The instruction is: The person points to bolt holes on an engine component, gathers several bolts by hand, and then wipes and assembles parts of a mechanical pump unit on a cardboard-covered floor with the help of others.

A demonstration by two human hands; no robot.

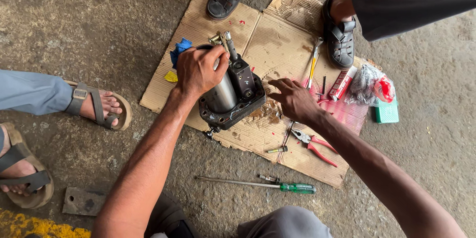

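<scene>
The left hand (197,70) is gripping the top of a metal cylinder (221,93), fingers curled over its upper rim, and is holding the part upright on a sheet of worn cardboard (277,44) that is lying on the concrete floor (99,19). The cylinder is standing in a dark, square cast base (233,111), with a black block and a short shaft rising just beside the hand. The right hand (293,99) is hovering palm down, fingers spread and loosely open, holding nothing, just to the right of the base and over some small bits scattered on the cardboard. Red-handled pliers (315,144) are lying near that wrist, and a long screwdriver with a green handle (258,184) is resting on the floor below the cardboard. A blue rag (179,49) is sitting at the cardboard's left part, behind the left hand. A spanner (313,62), a crumpled plastic bag (369,85) and a small green box (386,111) are lying further right. Other people's sandalled feet are standing around the edges, one sandal (339,42) pressing on the cardboard's far corner.
</scene>
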